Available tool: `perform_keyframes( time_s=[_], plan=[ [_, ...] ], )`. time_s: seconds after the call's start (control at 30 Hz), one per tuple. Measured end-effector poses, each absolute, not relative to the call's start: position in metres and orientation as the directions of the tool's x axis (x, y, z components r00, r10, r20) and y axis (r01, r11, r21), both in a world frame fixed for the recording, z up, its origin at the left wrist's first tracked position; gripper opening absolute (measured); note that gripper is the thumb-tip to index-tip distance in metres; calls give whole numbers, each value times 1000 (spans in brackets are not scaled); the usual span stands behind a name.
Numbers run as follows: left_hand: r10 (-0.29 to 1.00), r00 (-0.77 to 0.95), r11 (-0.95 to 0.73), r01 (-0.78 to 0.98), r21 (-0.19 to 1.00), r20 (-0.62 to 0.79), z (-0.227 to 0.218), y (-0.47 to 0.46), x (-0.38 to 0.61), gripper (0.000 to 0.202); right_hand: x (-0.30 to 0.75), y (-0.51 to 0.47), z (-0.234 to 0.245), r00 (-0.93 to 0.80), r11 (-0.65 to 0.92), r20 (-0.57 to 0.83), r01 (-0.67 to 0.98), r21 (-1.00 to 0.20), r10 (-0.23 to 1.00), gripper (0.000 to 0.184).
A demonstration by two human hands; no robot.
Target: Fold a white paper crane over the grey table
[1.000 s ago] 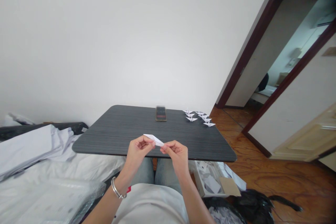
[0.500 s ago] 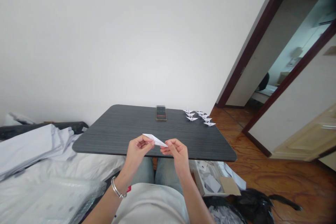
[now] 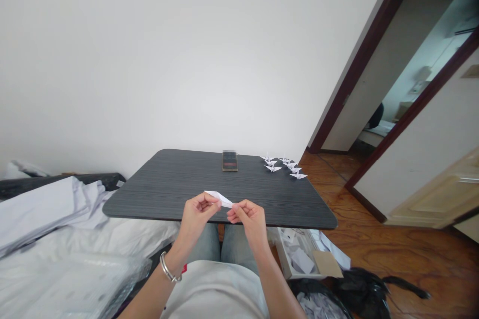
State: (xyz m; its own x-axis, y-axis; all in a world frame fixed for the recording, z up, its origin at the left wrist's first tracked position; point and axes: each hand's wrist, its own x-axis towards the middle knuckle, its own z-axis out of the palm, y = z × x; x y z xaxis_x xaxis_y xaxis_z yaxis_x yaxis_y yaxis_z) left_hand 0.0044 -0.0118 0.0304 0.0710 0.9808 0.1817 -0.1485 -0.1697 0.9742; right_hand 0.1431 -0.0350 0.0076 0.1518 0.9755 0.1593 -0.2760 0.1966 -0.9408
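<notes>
My left hand (image 3: 197, 214) and my right hand (image 3: 249, 218) are held up over the near edge of a dark grey wood-grain table (image 3: 160, 184). Between them is a narrow, pointed piece of folded white paper (image 3: 219, 199). My left fingers grip its wider end, and my right thumb and fingertips pinch its pointed end. Several small white origami cranes (image 3: 284, 167) stand in a loose group at the far right of the table. A phone (image 3: 229, 160) stands at the far edge, its screen blurred.
White sheets and bubble wrap (image 3: 67, 269) lie to my left. Below the table's right side is a box (image 3: 299, 254) of white paper scraps, beside a black bag (image 3: 361, 291). Wooden floor (image 3: 404, 239) spreads right, toward a dark-framed doorway (image 3: 374, 70).
My right hand has moved slightly left and closed back onto the paper's tip, which it held less firmly half a second ago. The folded paper stays in about the same place.
</notes>
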Motion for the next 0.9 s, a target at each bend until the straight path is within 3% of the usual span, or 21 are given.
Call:
perform_keyframes(
  time_s=[0.43, 0.7, 0.9],
  plan=[
    [976, 68, -194, -149, 970, 206, 30, -11, 7, 19, 141, -36, 10, 177, 194, 148, -279, -941, 973, 24],
    [975, -23, -222, -144, 964, 221, 31, -13, 11, 22, 135, -39, 10, 136, 192, 158, -294, -936, 978, 22],
    [973, -30, -232, -143, 962, 230, 32, -12, 9, 22, 140, -39, 10, 120, 162, 127, -360, -919, 985, 32]
  ],
)
